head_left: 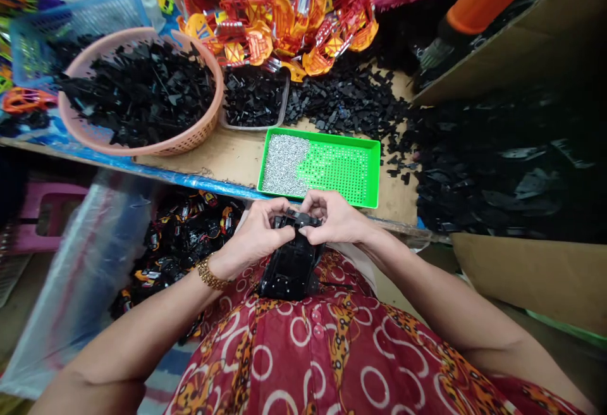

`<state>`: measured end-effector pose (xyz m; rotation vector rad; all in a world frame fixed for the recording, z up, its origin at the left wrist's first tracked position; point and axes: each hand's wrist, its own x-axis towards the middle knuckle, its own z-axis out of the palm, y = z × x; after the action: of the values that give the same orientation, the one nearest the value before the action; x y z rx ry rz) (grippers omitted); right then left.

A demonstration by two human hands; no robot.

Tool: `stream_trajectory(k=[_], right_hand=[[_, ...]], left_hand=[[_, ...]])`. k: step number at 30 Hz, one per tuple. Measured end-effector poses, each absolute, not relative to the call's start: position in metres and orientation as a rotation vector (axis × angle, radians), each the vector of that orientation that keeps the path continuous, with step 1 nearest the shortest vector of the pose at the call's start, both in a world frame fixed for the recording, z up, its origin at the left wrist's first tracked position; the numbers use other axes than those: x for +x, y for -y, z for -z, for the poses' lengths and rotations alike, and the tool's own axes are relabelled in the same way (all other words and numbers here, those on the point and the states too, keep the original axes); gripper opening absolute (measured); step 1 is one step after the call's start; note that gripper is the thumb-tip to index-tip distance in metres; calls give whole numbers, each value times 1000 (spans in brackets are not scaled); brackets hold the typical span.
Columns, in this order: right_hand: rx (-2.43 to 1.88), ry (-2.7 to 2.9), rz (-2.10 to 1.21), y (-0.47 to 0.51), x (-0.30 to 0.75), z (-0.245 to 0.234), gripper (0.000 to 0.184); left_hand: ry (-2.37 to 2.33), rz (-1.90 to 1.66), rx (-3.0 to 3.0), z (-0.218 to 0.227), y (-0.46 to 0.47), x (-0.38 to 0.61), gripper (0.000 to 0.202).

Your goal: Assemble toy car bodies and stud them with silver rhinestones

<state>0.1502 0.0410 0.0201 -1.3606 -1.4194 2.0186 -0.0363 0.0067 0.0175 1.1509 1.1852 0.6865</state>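
Observation:
A black plastic toy car chassis (288,268) rests on my lap, its far end between my two hands. My left hand (265,228) is closed on that end from the left, thumb pressed on top. From the right, my right hand (327,216) pinches the same end, thumb and fingers close together. Any small part between the fingertips is too small to make out. Just beyond my hands lies a green perforated tray (341,171) with a heap of small silvery pieces (286,163), likely screws, on its left side.
A pink basket (215,95) and a clear tub (284,102) hold black plastic parts; more loose black parts (346,99) spread behind the tray. Orange toy car bodies (284,19) pile at the back. Cardboard (531,279) stands right. Assembled cars (183,244) lie below left.

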Motion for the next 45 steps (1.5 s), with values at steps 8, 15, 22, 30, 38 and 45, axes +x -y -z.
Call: stream_trajectory(k=[8,15,22,30,38,45], right_hand=[[-1333,1546,-1798,-36,155,-21,26],[-1263,1627,-1667,-32,171,-18,18],[-1257,1662,-1612,-28,171,-21,17],[-1222,1296,-679,-65,250,-69,17],[-1087,1465,-280,-181,298,-91,80],[-914,1388,-653,-229,270,-115,75]], left_hand=[[-1044,-665,939,-16,-18,-50,20],[-1046,-722,710,-7,-16,-51,23],[-1101,-728,637,-10,-12,-48,22],[-1125,-656,785,-6,-14,-57,21],[-1041,-625,917,-2,-12,-57,24],[-1152,-721,902,2,-3,-57,27]])
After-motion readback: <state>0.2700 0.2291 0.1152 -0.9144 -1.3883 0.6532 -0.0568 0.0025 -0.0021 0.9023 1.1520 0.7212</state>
